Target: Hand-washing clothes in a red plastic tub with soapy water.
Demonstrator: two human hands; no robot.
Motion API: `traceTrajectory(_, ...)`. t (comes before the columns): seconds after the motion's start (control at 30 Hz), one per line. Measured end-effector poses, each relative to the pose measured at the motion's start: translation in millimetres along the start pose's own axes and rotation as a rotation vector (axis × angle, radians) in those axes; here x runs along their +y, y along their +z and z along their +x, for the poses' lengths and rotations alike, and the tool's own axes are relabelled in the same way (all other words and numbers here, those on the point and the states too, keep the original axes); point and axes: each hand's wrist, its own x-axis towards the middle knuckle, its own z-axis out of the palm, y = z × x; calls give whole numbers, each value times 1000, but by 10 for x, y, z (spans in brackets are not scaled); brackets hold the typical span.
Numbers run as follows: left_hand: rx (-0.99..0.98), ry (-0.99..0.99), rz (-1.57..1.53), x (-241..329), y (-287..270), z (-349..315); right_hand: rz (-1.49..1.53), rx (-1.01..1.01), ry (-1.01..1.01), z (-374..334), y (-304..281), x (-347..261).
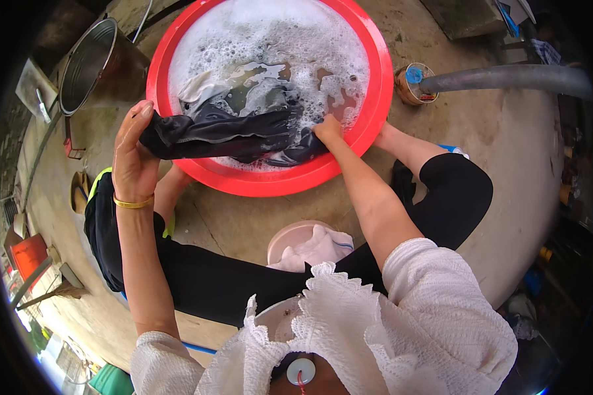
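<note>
A wide red basin (244, 187) holds water covered with white suds (270, 26). Over its near left rim stretches a wet dark garment (227, 135), black with a visible seam, its right part lying in the foam. My left hand (135, 151), with a gold bangle at the wrist, grips the garment's left end just outside the rim. At the basin's near right, my right hand (328, 130) closes on the same garment at the water's surface; its fingertips are partly hidden. A pale grey-white cloth (201, 89) floats beside the dark garment.
Between my legs stands a pink tub (282, 238) with a white towel (316, 249). A metal bucket (89, 69) is at the far left. Right of the basin are a round can (412, 92) and a thick grey hose (507, 79). An orange-red container (29, 260) sits left.
</note>
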Motion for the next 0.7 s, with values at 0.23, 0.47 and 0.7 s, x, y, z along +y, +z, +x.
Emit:
traceTrajectory(0.23,9,-152,277,-231,-9,-20,1357,-360,-21,-1354,-656,-1079)
traceTrajectory(0.47,-156,-342,293,-909,-73,-1,628,-242,-843,-2243,-931,-1387)
traceTrajectory(0.7,-324,14,669,-967,153,-363,1126,-544,-515,-2234,-1062,-1343)
